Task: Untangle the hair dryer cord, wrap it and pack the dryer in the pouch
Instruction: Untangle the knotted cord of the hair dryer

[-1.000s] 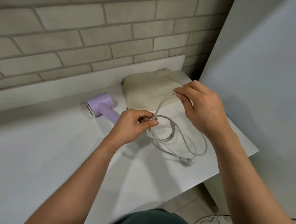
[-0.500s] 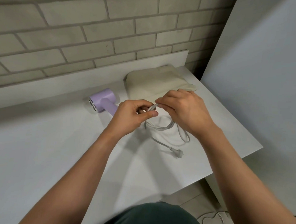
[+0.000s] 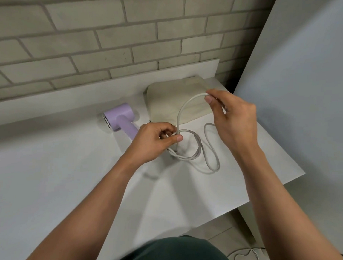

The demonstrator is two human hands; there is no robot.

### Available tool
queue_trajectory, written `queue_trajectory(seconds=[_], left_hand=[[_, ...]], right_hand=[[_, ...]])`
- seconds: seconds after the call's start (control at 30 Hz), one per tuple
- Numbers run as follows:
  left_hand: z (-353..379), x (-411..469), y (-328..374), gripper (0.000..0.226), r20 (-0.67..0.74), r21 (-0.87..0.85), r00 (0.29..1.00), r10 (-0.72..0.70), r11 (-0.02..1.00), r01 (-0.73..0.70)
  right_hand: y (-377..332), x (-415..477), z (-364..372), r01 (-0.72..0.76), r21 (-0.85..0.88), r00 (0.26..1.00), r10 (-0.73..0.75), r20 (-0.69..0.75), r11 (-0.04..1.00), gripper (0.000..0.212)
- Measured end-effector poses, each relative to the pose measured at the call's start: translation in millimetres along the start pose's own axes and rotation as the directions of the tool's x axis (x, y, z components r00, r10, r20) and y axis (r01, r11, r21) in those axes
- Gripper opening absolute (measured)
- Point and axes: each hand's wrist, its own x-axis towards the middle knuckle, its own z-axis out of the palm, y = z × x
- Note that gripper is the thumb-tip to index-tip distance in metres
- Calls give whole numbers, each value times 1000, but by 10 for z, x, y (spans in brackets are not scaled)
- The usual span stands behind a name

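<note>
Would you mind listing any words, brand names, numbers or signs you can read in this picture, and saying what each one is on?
None can be read.
Hair dryer: plain lilac body, no marking visible.
Pouch: plain beige fabric, no label showing.
Cord: no print can be made out.
Brick wall and white table: no signs.

Bench [image 3: 52, 192]: white top, running along the brick wall.
Hair dryer [image 3: 119, 120]: lilac, lying on its side toward the back.
Pouch [image 3: 165, 102]: cream, lying flat just beside it.
Cord [image 3: 212, 161]: looping, partly resting on the top.
</note>
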Motion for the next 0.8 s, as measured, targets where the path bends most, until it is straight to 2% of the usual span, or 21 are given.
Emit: queue_trajectory(seconds=[0.07, 0.13, 0.2, 0.27, 0.33, 0.43, 0.53, 0.6, 0.7, 0.8], left_hand=[[14, 18, 1, 23, -11, 47, 999, 34, 998, -34], [17, 28, 2, 26, -18, 57, 999, 42, 997, -41], [22, 34, 5, 27, -22, 65, 998, 54, 996, -53], [26, 41, 9, 18, -31, 75, 998, 59, 996, -57], [16, 48, 21, 6, -35, 83, 998, 59, 995, -56], [-9, 42, 8, 14, -29, 116, 994, 104, 988, -100], [-49, 11, -1, 12, -13, 57, 997, 77, 996, -76], [-66, -15, -10, 14, 17, 23, 999, 33, 999, -33], [-49, -68, -40, 14, 39, -5, 999, -15, 1000, 16], [-8, -103, -56, 10, -5, -58, 999, -38, 998, 37]], right_hand=[[6, 5, -8, 18, -56, 1000, -17, 21, 998, 26], [31, 13, -40, 107, -181, 992, -94, 79, 978, 34], [-5, 20, -96, 269, -235, 955, -227, 193, 934, 54], [-77, 9, -109, 434, -212, 883, -367, 291, 876, 62], [-104, -28, -47, 500, -157, 823, -412, 391, 852, 59], [-75, -103, 95, 531, -62, 763, -445, 469, 845, 33], [-53, -123, 126, 512, -99, 795, -427, 431, 853, 15], [-61, -109, 84, 458, -125, 846, -388, 365, 880, 18], [-59, -12, -36, 311, -109, 940, -289, 179, 944, 29], [-3, 66, -137, 291, -125, 949, -270, 164, 949, 33]])
